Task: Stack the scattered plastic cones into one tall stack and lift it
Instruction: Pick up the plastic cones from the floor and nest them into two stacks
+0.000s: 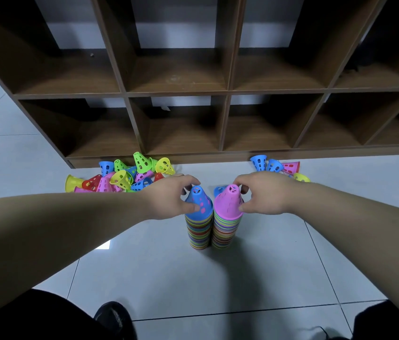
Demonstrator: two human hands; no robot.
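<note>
My left hand (pixel 171 195) curls its fingers round the blue-topped stack (pixel 198 227). My right hand (pixel 264 195) pinches the pink-topped stack (pixel 225 229), which touches it at three o'clock. Both stand upright, and loose cones (pixel 120 177) lie at eleven.

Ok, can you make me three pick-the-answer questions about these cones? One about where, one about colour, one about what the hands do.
1. Where is the bigger pile of loose cones?
A. on the floor by the left end of the shelf unit
B. inside a shelf compartment
C. in the person's lap

2. What colour is the top cone of the right stack?
A. blue
B. pink
C. yellow

3. What is the left hand doing?
A. lying flat on the tiles
B. waving in the air
C. gripping the blue top cone

Answers:
1 A, the pile lies on the tiles against the shelf's left end.
2 B, a pink cone caps it, held by the right hand.
3 C, its fingers curl round that cone.
</note>
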